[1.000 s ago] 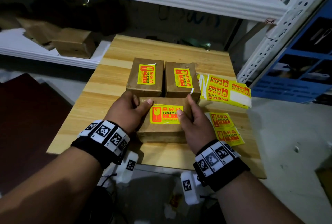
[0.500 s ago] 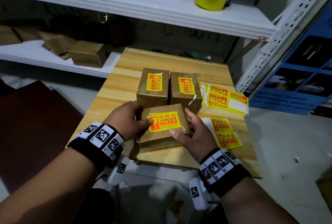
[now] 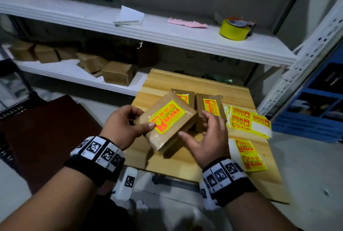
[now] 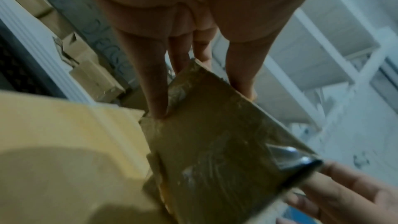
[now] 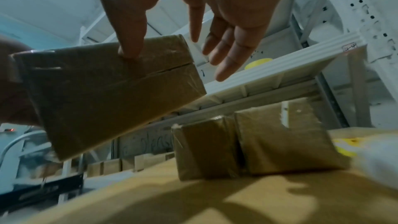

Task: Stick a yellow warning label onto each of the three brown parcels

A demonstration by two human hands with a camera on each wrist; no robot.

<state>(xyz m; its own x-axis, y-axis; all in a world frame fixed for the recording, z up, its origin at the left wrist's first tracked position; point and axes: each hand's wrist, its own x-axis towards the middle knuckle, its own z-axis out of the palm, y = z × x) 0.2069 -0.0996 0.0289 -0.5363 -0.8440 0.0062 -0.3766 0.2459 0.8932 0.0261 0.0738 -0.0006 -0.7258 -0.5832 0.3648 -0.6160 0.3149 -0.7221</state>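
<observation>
My left hand [image 3: 141,120] grips a brown parcel [image 3: 172,130] and holds it tilted above the wooden table [image 3: 185,82]. Its thumb lies on a corner of the yellow warning label [image 3: 168,117] stuck on the parcel's top. My right hand [image 3: 202,128] is open beside the parcel's right end. In the right wrist view its thumb [image 5: 131,40] touches the parcel [image 5: 107,91] while the other fingers stay apart from it. Two more labelled parcels [image 3: 183,97] [image 3: 209,104] stand side by side behind, each with a yellow label on top.
Sheets of yellow labels [image 3: 248,121] [image 3: 250,156] lie on the table's right side. A white shelf behind carries a yellow tape roll [image 3: 234,29]; a lower shelf holds several cardboard boxes [image 3: 117,73]. A blue rack [image 3: 315,101] stands at the right.
The near parcel has come up off the table and turned to a slant in my left hand. My right hand has let go of it and opened.
</observation>
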